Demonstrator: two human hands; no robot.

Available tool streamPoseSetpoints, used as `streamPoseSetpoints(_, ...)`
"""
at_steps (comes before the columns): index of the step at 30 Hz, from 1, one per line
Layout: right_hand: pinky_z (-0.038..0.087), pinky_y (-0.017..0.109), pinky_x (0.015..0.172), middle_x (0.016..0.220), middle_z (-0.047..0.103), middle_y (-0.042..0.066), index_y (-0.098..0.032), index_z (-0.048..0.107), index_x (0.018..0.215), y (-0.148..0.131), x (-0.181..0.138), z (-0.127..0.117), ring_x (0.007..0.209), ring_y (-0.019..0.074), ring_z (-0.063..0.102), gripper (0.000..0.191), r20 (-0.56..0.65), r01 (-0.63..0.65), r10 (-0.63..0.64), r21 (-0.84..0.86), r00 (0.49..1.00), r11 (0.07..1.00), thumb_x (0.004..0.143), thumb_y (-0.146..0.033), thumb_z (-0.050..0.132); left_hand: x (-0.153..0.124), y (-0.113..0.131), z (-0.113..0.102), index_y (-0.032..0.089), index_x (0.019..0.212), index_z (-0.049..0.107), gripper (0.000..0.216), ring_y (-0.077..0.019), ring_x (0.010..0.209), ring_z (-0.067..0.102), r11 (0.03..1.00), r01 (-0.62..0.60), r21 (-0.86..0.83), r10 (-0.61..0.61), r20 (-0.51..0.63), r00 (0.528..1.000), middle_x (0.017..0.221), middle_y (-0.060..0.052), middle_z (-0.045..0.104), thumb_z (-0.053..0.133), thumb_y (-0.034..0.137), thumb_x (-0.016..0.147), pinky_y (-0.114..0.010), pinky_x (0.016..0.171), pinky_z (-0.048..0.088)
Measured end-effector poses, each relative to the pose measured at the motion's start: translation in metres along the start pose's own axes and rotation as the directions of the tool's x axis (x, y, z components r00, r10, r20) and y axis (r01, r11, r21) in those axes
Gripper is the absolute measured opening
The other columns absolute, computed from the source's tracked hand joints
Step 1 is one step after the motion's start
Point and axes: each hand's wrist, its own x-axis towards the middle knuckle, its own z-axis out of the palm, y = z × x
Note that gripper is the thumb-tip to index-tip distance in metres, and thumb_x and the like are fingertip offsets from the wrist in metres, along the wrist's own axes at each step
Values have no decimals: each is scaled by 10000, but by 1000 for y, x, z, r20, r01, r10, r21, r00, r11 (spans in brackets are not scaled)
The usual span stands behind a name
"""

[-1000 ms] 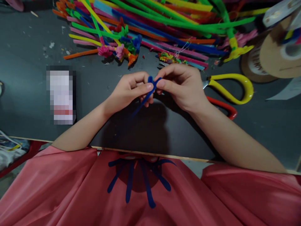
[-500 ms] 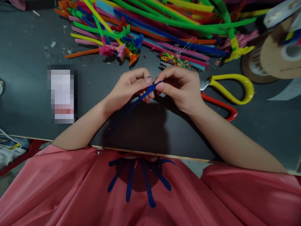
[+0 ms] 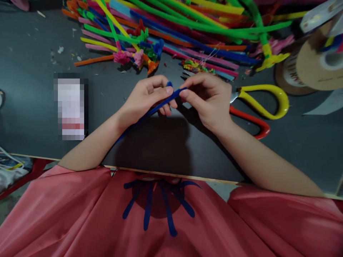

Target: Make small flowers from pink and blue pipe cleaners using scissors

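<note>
One blue fuzzy stem (image 3: 175,95) was held at the centre of the frame, slanting toward the lower left, clamped between the thumb and fingers of the left hand (image 3: 152,93) and, at its upper end, of the right hand (image 3: 210,98). Right of centre, one pair of scissors (image 3: 282,103), with one yellow and one red handle, was partly covered. One pile of coloured stems (image 3: 187,23), too overlapped to be counted, was spread across the top; one cardboard spool (image 3: 305,66) was seen upper right, one blurred rectangular object (image 3: 71,103) at left. A dark table (image 3: 32,114) was flecked with scraps; grey floor (image 3: 5,210) was glimpsed lower left.
</note>
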Motion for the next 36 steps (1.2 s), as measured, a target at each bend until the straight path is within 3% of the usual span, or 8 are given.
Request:
streamPoseSetpoints(6, 522, 298, 742, 871, 654, 18, -218, 628, 873, 2, 0, 1, 801, 133, 621, 206, -50, -23, 22, -19, 999, 1000, 834, -415, 584, 0, -4, -1, 152, 717, 527, 263, -46, 511, 629, 984, -15, 178, 21, -37, 999, 636, 38, 676, 646, 379, 776, -147, 498, 514)
streamPoseSetpoints(12, 423, 222, 546, 681, 569, -21, -180, 611, 800, 1, 4, 0, 580, 70, 496, 150, 88, -43, 43, -3, 995, 999, 821, -328, 599, -1, -5, 1, 146, 680, 513, 201, -18, 486, 594, 961, -40, 273, 55, -45, 997, 583, 48, 644, 613, 270, 801, -111, 475, 480)
streamPoseSetpoints(18, 351, 192, 485, 635, 523, -35, -156, 594, 783, -4, 7, -1, 525, 41, 444, 47, 191, -89, 78, 48, 978, 995, 811, -189, 577, -2, -4, 2, 140, 651, 509, 169, -4, 443, 550, 943, -40, 329, 56, -39, 998, 540, 48, 615, 590, 179, 795, -96, 440, 452)
streamPoseSetpoints(25, 413, 201, 560, 738, 614, -11, -174, 611, 845, -9, 1, -2, 606, 52, 523, 140, 170, 133, -127, -22, 977, 991, 878, -280, 525, -5, 6, -4, 149, 682, 546, 191, -36, 415, 539, 993, 55, 107, -67, 112, 991, 512, 46, 583, 627, 287, 787, -143, 395, 451)
streamPoseSetpoints(30, 501, 267, 719, 824, 653, -6, -244, 601, 922, -10, -5, -4, 780, 105, 615, 139, 172, 474, -447, -172, 878, 864, 898, -236, 465, -5, 11, -5, 153, 652, 551, 191, -39, 339, 459, 985, 155, 75, -171, 294, 940, 433, 46, 511, 607, 287, 775, -162, 335, 377)
streamPoseSetpoints(32, 505, 270, 720, 836, 651, -5, -247, 598, 912, -10, -5, -2, 777, 107, 610, 119, 129, 413, -395, -175, 909, 894, 892, -247, 480, -5, 8, -4, 163, 648, 523, 203, -35, 361, 469, 992, 68, 105, -89, 211, 973, 464, 49, 521, 587, 292, 791, -168, 363, 398)
streamPoseSetpoints(34, 487, 249, 635, 782, 624, -4, -224, 590, 868, -10, -2, 1, 693, 92, 582, 118, 76, 199, -192, -99, 978, 975, 885, -313, 515, -6, 2, -2, 174, 658, 484, 224, -31, 413, 507, 968, -88, 237, 80, 43, 996, 526, 50, 557, 564, 309, 818, -168, 418, 426)
streamPoseSetpoints(36, 436, 219, 528, 688, 573, -19, -198, 569, 814, -10, 1, 4, 580, 66, 530, 193, 84, -22, 17, 56, 996, 998, 863, -384, 551, -6, -5, -1, 182, 670, 462, 234, -33, 454, 529, 843, -209, 495, 272, -58, 960, 549, 51, 571, 539, 324, 839, -172, 467, 423)
